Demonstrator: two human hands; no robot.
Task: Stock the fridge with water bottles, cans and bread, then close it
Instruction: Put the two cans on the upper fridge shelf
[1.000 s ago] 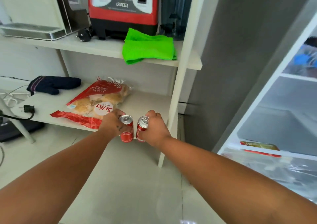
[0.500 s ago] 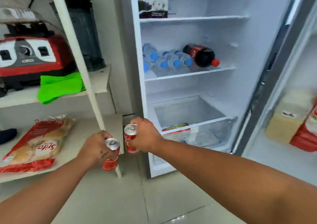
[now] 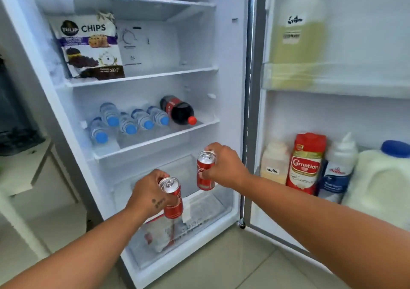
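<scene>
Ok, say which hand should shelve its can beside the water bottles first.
Right hand, probably: the right can is higher, below the shelf, bare at its right; the left hand holds the left can lower.

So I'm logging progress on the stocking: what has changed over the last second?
Both cans travelled from the bread shelf rightward to the open fridge. The left hand holds the left can and the right hand the right can, now in front of the lower drawer. Neither grip changed. The water bottles and cola bottle lie as before.
</scene>
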